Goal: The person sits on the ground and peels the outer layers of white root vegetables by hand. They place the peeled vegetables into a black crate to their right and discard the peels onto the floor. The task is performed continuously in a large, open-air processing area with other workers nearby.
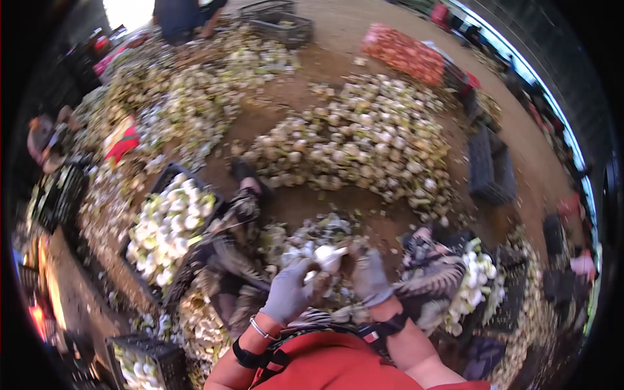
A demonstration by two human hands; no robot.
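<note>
In front of my body, both hands are raised close together in pale grey gloves with bare fingertips. My left hand (292,290) is closed around a peeled white garlic bulb (329,258), which points up and toward the right hand. Beside the bulb, my right hand (370,278) is closed, its fingers curled inward. What sits between those fingers is blurred, and I cannot make it out. Below the hands, a heap of loose garlic skins (318,235) lies on the ground between my legs.
A large pile of unpeeled garlic (364,140) spreads ahead. A crate of white garlic (172,224) stands left, more white garlic (478,276) right. An empty dark crate (492,166) and a red mesh sack (403,52) sit farther off. Another person (179,19) is at the far left.
</note>
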